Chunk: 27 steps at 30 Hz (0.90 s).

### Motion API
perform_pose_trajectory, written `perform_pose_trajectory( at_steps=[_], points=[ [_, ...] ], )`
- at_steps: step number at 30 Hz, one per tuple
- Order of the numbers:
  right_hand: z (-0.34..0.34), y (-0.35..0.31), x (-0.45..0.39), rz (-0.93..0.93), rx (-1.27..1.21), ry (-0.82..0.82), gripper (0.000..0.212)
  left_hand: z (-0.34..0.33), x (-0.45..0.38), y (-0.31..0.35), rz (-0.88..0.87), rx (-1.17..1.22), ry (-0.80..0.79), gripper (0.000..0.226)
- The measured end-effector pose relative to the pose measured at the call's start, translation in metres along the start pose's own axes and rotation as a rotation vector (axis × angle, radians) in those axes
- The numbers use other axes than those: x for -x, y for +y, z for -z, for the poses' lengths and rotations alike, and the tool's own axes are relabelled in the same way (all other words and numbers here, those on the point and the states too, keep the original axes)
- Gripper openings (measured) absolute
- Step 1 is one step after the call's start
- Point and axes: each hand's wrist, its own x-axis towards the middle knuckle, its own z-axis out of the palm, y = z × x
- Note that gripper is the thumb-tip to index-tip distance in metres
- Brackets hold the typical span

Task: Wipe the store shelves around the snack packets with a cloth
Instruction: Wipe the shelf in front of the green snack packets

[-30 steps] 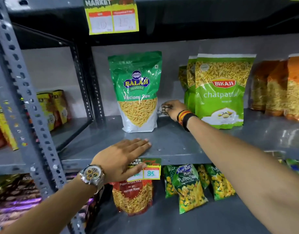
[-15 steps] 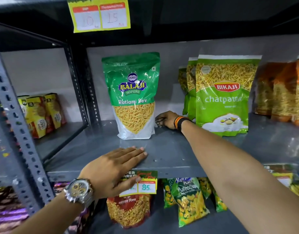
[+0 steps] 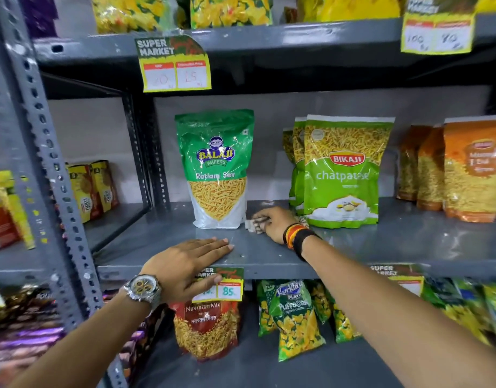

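Note:
A grey metal shelf (image 3: 269, 252) carries a green Balaji Ratlami Sev packet (image 3: 216, 169) and green Bikaji chatpata packets (image 3: 342, 175), all upright. My right hand (image 3: 276, 222) presses a small crumpled cloth (image 3: 256, 223) onto the shelf in the gap between those packets. Only the cloth's left end shows from under the fingers. My left hand (image 3: 185, 266), with a wristwatch, lies flat and open on the shelf's front edge, its thumb over a price tag (image 3: 227, 285).
Orange snack packets (image 3: 471, 170) stand at the right of the same shelf. A perforated upright post (image 3: 49, 175) rises at the left, with yellow boxes (image 3: 92, 189) beyond it. The lower shelf holds Navratan Mix (image 3: 206, 329) and Kurkure packets (image 3: 293, 317). A yellow price label (image 3: 175, 71) hangs above.
The view has tilted up, showing the shelf above. My right hand with the cloth has slid forward and right, away from the back wall. The left hand stays planted.

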Motion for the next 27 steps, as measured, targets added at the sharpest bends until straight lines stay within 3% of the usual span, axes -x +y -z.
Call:
perform_pose_trajectory(
  at_steps=[4,9,15,19,21,27],
  points=[
    [0.021,-0.006,0.019,0.055,-0.08,-0.001,0.035,0.001,0.001,0.0,-0.001,-0.011,-0.004,0.064],
    [0.03,-0.004,0.027,-0.088,0.093,-0.016,0.032,0.001,0.003,-0.001,-0.01,0.011,0.0,0.068],
    [0.029,-0.032,0.073,0.073,0.082,-0.188,0.031,0.0,0.007,-0.002,0.015,0.0,0.037,0.075],
    [0.027,-0.026,0.06,-0.029,0.05,0.01,0.027,-0.002,0.004,-0.003,0.019,0.038,0.014,0.079],
    [0.016,-0.031,0.057,-0.057,0.097,0.013,0.026,-0.002,0.005,-0.003,0.023,0.034,0.007,0.08],
    [0.038,-0.053,0.123,0.15,0.029,-0.253,0.031,0.002,0.005,-0.001,0.038,0.028,-0.019,0.079]
  ],
)
